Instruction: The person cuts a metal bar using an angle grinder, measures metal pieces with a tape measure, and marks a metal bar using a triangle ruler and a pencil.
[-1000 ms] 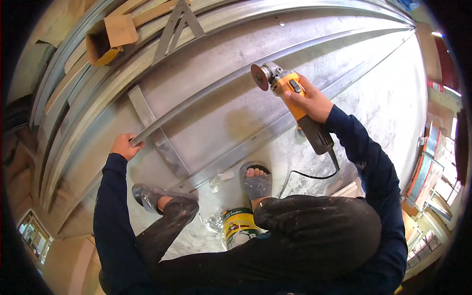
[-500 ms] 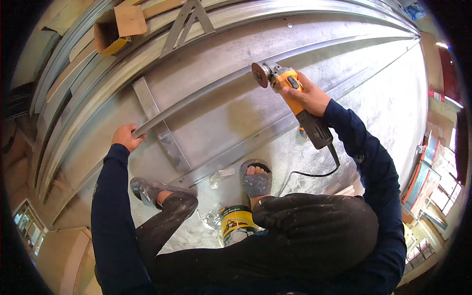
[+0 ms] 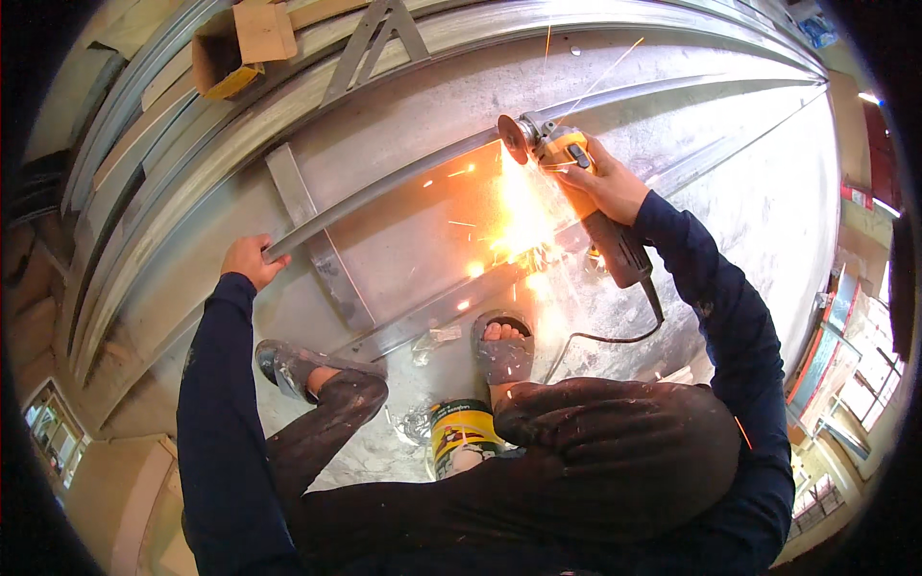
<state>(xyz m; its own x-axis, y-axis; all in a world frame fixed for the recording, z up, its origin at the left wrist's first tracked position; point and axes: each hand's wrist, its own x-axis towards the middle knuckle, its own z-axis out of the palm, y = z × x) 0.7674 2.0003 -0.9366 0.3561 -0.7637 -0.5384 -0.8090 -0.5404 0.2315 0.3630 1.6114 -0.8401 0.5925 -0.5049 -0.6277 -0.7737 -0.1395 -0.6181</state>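
Note:
My right hand is wrapped round the body of a yellow and black angle grinder. The grinder's brown disc touches a long grey metal bar, and bright sparks pour down from the contact. At the bar's near left end, my left hand grips it with the fingers curled round its edge. A flat metal crosspiece passes beneath the bar. From the grinder's rear a black cord curves down to the floor.
Long metal profiles lie along the far left, with an opened cardboard box and a triangular metal bracket on them. A yellow and black bucket stands between my legs. My sandalled feet are close to the sparks.
Sparks now spray downward from the disc, where there were none before. The grinder has shifted slightly, and its disc now meets the bar. My left hand keeps its grip on the bar.

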